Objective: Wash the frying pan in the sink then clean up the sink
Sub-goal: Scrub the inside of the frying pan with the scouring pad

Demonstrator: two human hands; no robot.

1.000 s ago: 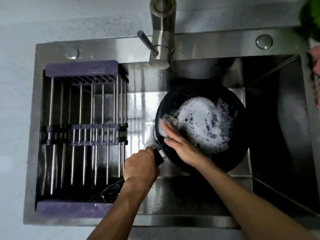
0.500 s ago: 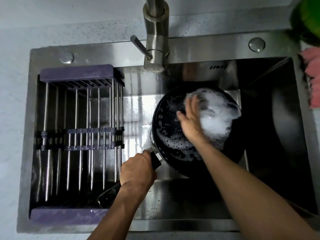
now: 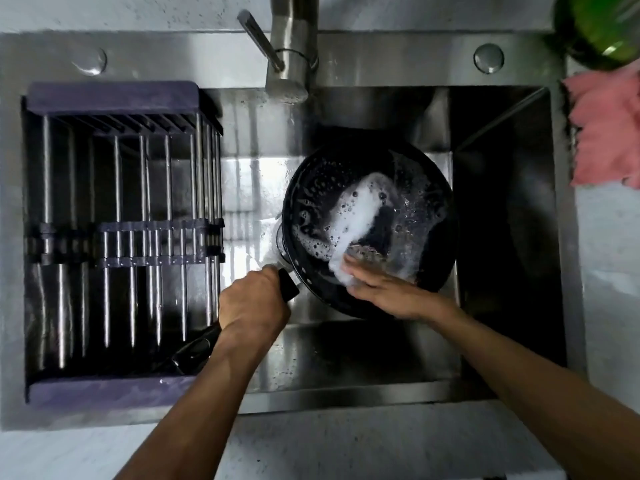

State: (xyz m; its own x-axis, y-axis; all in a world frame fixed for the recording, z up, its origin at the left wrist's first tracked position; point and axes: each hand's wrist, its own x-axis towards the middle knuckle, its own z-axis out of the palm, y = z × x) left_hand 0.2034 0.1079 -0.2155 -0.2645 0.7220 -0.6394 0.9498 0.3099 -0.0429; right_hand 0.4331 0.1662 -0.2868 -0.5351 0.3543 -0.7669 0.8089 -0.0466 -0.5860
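Drying rack (image 3: 121,237), purple-ended with steel rods, is seated across the left part of the sink (image 3: 502,237).

Left hand (image 3: 252,303): fingers curled tight, fist closed around the black handle (image 3: 197,351) of the frying pan (image 3: 322,188). The handle's free end is seen at 7 o'clock of the fist, over the rack's near edge; the pan's bowl is at 2 o'clock of it.

Frying pan: held inside the sink basin, right of centre, below the faucet (image 3: 292,46). Its inside is streaked with white foam (image 3: 360,216) and bubbles.

Right hand (image 3: 384,289): fingers extended and laid flat, close together, pressed onto the pan's inner surface at the bowl's 6 o'clock, fingertips pointed to 10 o'clock and buried in foam. Whether a sponge or pad is under the fingers cannot be told; something dark and blurred shows just beyond them.

A pink cloth (image 3: 606,129) is lying on the desk at the sink's 2 o'clock, beside a green object (image 3: 599,26).
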